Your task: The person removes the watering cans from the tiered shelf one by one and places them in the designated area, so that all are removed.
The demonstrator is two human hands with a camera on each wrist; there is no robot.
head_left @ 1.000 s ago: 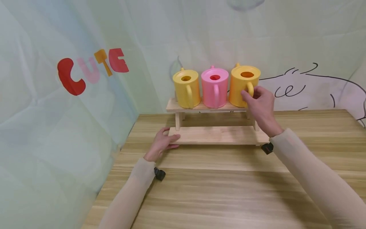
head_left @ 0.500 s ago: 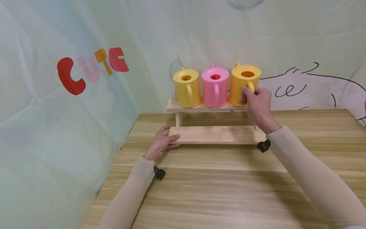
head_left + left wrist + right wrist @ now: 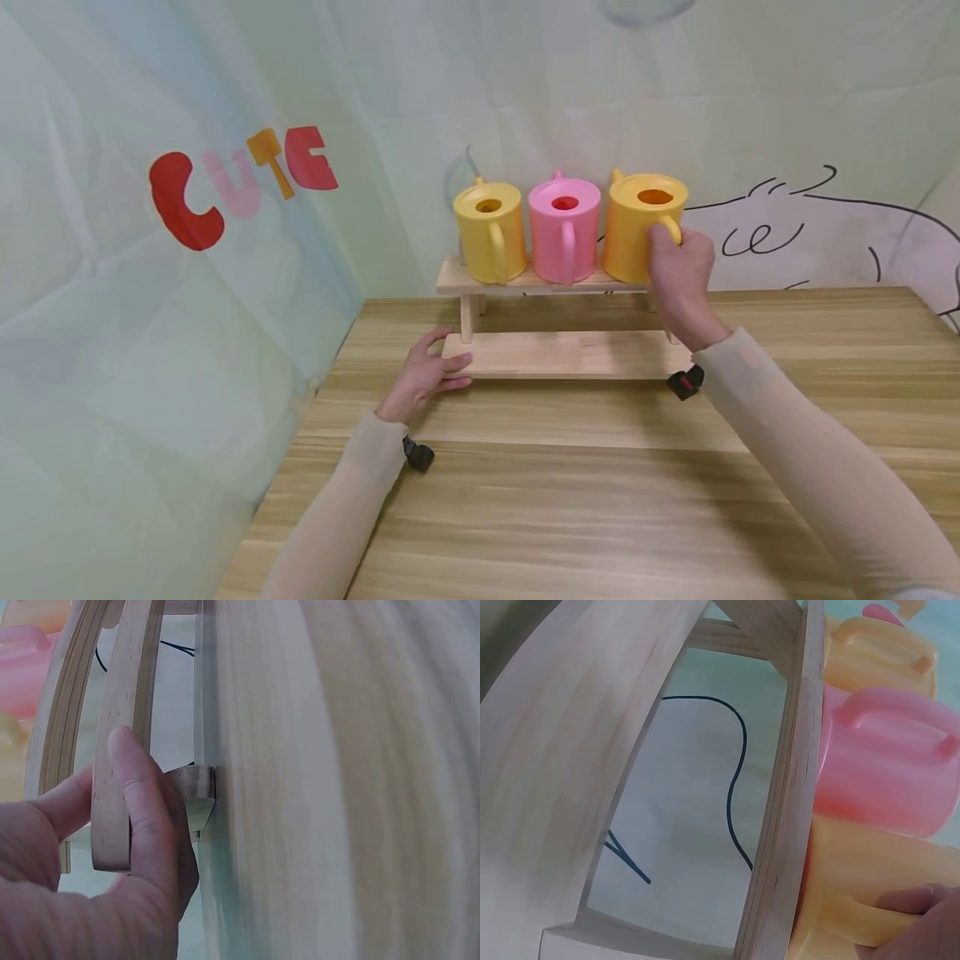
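Observation:
A two-tier wooden shelf (image 3: pixel 555 354) stands on the table against the backdrop. My left hand (image 3: pixel 423 375) grips the left end of its lower board, thumb on top and fingers beneath, as the left wrist view (image 3: pixel 112 825) shows. On the upper board stand three small watering cans in a row: a yellow can (image 3: pixel 480 242) at left, a pink can (image 3: pixel 546 242) in the middle and an orange-yellow can (image 3: pixel 628 242) at right. Fingers of my right hand (image 3: pixel 682 271) hold the orange-yellow can's handle (image 3: pixel 870 919). Its handle points front-right, its spout back-left.
The wood-grain table (image 3: pixel 555 508) extends in front of the shelf. A pale cloth backdrop (image 3: pixel 405 108) with coloured letters and line drawings hangs close behind and at the left. The pink can stands right beside the orange-yellow can.
The orange-yellow can has turned a little, its handle swinging right and its spout left, and shifted slightly right. My right hand moved with it; my left hand kept its place.

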